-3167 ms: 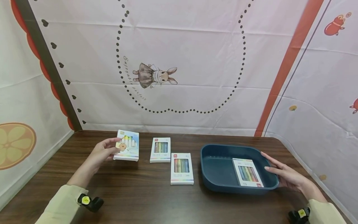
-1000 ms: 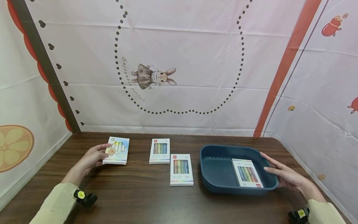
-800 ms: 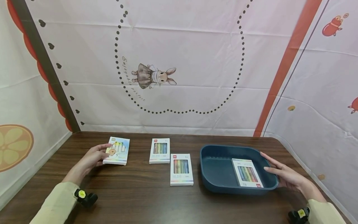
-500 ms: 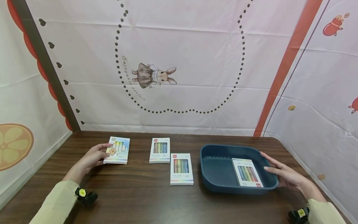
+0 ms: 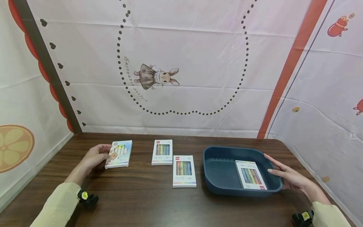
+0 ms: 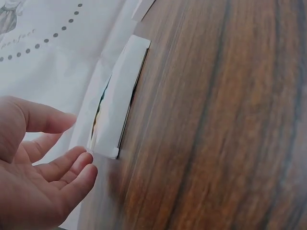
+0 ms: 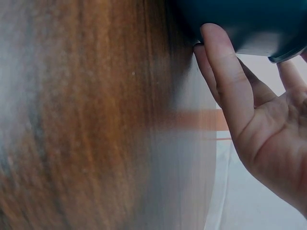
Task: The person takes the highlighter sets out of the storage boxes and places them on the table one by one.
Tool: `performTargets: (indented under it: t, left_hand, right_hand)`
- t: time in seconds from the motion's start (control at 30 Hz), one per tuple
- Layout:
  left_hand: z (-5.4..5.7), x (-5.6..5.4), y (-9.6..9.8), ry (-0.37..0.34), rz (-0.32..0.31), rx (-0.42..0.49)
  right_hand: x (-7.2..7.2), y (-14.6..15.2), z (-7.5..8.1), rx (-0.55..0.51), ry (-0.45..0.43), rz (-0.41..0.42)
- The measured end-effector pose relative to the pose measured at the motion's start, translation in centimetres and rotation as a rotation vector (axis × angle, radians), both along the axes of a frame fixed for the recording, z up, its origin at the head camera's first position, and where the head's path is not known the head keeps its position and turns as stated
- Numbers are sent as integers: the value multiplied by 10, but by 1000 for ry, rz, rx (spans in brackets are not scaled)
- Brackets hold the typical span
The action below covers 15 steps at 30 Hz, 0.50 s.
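Observation:
At the left of the table my left hand has its fingers spread beside a white-and-blue box of coloured sticks. In the left wrist view a small gap shows between the fingertips and the box, which lies on the table. My right hand holds the right rim of a dark blue plastic tray. Its thumb reaches over the rim, and in the right wrist view other fingers touch the outer wall. One windowed box of coloured sticks lies tilted in the tray.
Two more windowed boxes, a farther one and a nearer one, lie face up mid-table. Behind the brown wooden table hangs a printed white cloth; similar cloth stands at both sides.
My left hand carried the cartoon box left and down onto the table, and its fingers have now let go. The right hand, tray and other boxes have stayed put.

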<state>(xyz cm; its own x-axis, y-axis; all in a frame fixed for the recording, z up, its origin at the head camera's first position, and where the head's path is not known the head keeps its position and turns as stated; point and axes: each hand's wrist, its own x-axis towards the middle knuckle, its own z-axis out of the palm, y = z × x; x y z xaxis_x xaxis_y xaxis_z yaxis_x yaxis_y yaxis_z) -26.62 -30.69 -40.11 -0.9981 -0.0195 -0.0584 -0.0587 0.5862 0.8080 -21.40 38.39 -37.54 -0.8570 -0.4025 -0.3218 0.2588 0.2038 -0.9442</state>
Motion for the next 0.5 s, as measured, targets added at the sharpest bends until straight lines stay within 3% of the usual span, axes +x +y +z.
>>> performTargets:
  t: [0.3,0.5]
  left_hand:
    - [7,4,12,43,32,43]
    - [14,5,25,71,13,64]
  right_hand:
    - [1,-3,2,-14,-23,-8]
    - [0,-2,1,-13,-18,-3]
